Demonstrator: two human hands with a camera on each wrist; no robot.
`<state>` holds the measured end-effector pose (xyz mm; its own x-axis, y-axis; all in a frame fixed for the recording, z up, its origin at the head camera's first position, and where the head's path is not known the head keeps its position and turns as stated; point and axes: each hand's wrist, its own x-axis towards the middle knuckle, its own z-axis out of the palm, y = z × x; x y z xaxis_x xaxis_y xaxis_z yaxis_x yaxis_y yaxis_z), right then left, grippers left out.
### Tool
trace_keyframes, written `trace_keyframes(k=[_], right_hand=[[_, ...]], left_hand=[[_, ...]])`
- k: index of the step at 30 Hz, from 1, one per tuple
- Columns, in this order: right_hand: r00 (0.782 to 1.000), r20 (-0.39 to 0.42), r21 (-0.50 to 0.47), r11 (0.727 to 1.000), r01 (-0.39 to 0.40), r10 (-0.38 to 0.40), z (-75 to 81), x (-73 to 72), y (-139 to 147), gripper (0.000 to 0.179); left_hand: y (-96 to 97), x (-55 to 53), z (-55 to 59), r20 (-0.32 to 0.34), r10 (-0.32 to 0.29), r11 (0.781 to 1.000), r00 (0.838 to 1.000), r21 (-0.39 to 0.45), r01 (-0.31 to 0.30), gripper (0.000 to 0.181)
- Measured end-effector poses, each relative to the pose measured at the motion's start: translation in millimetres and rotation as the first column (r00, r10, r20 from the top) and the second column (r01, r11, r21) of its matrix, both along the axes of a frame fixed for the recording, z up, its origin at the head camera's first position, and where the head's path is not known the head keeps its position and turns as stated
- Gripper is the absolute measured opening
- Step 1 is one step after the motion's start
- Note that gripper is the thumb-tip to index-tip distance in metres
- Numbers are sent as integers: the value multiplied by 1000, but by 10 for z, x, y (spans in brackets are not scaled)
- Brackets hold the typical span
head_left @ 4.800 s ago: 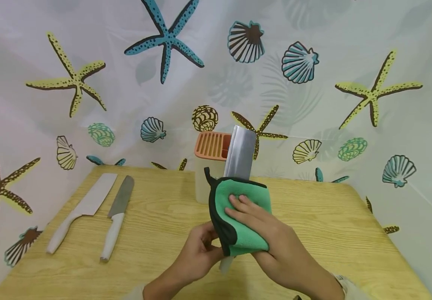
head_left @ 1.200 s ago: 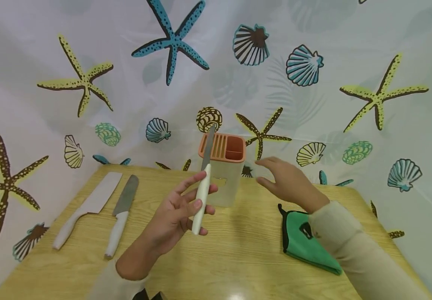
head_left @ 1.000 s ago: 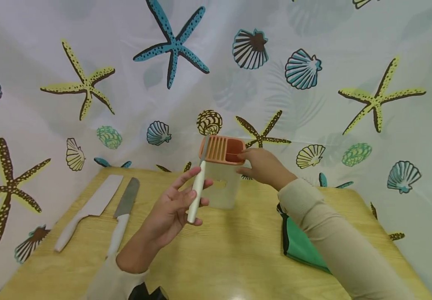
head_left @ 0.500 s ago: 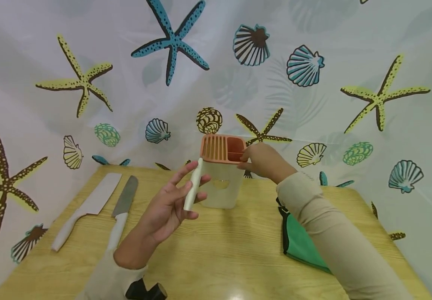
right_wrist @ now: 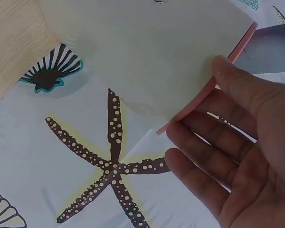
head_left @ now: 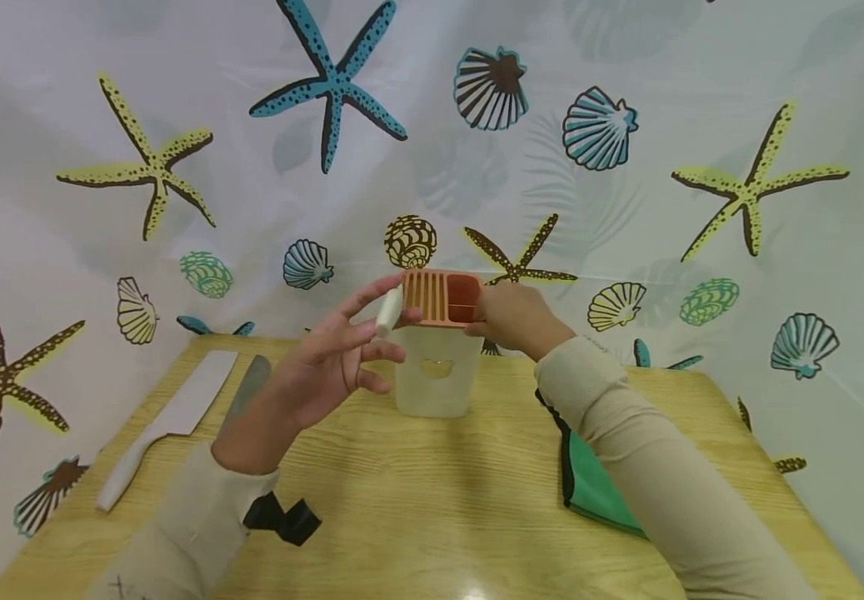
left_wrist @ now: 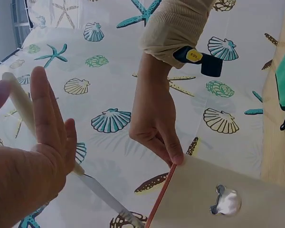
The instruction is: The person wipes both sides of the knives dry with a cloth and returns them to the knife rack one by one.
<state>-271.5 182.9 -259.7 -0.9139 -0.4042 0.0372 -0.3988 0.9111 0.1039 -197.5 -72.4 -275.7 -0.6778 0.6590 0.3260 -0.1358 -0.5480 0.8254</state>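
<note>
My left hand [head_left: 319, 362] holds a knife by its white handle [head_left: 390, 312], pinched between thumb and fingers, several fingers spread. In the left wrist view the knife's narrow blade [left_wrist: 104, 194] slants down, its tip end at the orange rim of the knife holder [left_wrist: 256, 190]. This holder [head_left: 437, 379] has a cream body and an orange top with slots on the left and open compartments on the right. My right hand [head_left: 517, 318] grips the top's right edge, thumb [right_wrist: 228, 71] outside and fingers on the other side. A grey blade [right_wrist: 270, 52] shows beyond the rim.
A cleaver [head_left: 177, 417] lies on the wooden table at left, beside another knife [head_left: 248, 385] partly hidden by my left forearm. A green cloth with black trim [head_left: 596, 483] lies under my right forearm. A patterned curtain [head_left: 432, 167] hangs behind the table.
The green cloth went from wiping the blade to the table at right. My right hand moved onto the knife holder's edge. My left hand raised the knife handle and brought it forward to the slots.
</note>
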Motion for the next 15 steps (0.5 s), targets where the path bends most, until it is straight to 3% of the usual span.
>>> trace_keyframes(k=[2,4,7,10,12,14,15], right_hand=[[1000,8,13,1000,11,-11,20,0,-10,29],[999,23,19,999,35,-35,39,2,-21,30],[996,48,16,997,72,-73,54,2,-44,32],[995,63,-1,997,83,-83,57,-2,-62,32],[994,75,-24,997,79,-77,57,-7,-75,31],[994,89,-47,996,73,-69,55,-5,-67,30],[994,93,-52,996,66,-61,56,-1,-62,29]], left_hand=[[22,-63,75,-29,49,998,998,-48,-50,72],[61,-132,141,-58,138,982,989,-119,-144,72],[117,-251,222,-136,258,929,957,-236,-284,58],[144,-383,284,-237,322,868,917,-313,-386,45],[146,-465,321,-333,357,815,873,-345,-465,42],[162,-537,361,-464,385,734,798,-369,-570,41],[173,-573,384,-530,393,687,751,-374,-623,41]])
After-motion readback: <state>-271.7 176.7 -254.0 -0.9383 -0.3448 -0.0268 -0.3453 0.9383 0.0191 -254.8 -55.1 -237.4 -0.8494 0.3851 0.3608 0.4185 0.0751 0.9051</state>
